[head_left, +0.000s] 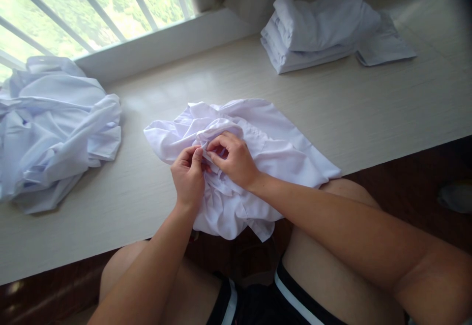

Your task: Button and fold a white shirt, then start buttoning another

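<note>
A crumpled white garment (283, 155), probably a shirt, lies spread at the front edge of the ledge, its lower part drooping over the edge. My left hand (189, 172) pinches a folded strip of its cloth between thumb and forefinger. Just to the right, my right hand (232, 158) is closed too, thumb and forefinger pinching the same strip. The fingertips of both hands nearly meet. Whether a button sits between them is too small to make out.
A loose heap of white cloth (59, 133) lies at the left. Toward the back right stands a stack of folded white garments (317, 30). The pale ledge (376, 113) runs below a barred window (96, 5). Two bare knees touch its front edge.
</note>
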Tool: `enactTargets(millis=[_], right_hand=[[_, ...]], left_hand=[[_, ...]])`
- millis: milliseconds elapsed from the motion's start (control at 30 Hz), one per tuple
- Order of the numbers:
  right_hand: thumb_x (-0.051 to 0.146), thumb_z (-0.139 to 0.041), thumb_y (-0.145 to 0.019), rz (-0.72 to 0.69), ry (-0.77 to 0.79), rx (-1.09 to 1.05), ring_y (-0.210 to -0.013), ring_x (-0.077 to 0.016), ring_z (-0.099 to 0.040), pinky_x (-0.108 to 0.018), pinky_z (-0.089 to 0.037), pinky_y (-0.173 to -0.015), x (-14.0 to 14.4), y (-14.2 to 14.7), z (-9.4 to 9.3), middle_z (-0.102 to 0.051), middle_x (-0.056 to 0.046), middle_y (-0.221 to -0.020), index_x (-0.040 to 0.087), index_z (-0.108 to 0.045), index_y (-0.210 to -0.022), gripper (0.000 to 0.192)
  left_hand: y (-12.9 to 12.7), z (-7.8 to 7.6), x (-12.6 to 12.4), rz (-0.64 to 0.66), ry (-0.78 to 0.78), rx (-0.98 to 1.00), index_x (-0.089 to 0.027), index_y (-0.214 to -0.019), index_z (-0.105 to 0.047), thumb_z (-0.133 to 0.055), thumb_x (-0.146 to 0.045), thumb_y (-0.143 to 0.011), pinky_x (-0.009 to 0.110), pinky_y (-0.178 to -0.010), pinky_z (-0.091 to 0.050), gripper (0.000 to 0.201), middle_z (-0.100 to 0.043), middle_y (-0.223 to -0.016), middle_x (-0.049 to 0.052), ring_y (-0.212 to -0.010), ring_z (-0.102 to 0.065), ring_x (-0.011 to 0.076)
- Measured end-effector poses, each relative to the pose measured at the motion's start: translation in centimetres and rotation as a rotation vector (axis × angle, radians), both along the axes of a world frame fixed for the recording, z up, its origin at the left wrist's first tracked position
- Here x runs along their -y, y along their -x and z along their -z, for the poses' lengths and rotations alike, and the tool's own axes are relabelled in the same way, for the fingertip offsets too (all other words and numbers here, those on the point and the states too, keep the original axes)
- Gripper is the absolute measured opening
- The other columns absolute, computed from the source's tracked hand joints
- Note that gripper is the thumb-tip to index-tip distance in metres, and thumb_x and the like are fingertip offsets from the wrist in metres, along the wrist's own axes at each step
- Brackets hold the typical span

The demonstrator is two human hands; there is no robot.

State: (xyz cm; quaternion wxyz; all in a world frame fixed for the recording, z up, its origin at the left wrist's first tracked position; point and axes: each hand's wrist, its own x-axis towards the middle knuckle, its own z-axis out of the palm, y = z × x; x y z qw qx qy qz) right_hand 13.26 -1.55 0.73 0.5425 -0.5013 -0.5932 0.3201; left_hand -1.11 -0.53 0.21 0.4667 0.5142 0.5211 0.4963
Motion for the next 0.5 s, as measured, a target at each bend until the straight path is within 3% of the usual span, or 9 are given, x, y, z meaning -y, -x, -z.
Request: enactTargets(millis=[267,500], right_hand=[[0.015,-0.07,-0.088,0.015,-0.001,0.055,-0.081,-0.0136,-0.059,-0.028,-0.052,-0.076,0.06,0.07,0.42,-0.061,-0.001,-0.09,0.018,-0.061,-0.085,0.01],[0.014,-0.066,-0.09,0.025,-0.015,0.085,-0.086,-0.0154,-0.061,-0.029,-0.053,-0.078,0.05,0.15,0.55,-0.063,-0.002,-0.093,0.019,-0.059,-0.088,0.01]], left_hand=[[0.26,-0.12,-0.38,0.118,0.115,0.104,-0.017,-0.094,-0.072,-0.077,-0.046,-0.088,0.02,-0.053,-0.05,0.03,-0.067,-0.078,0.001,-0.058,-0.059,0.0096],[0.02,-0.7,-0.33,0.115,0.142,0.128,-0.016,-0.089,-0.076,-0.083,-0.044,-0.082,0.019,-0.056,-0.05,0.03,-0.071,-0.082,0.003,-0.06,-0.059,0.0088]])
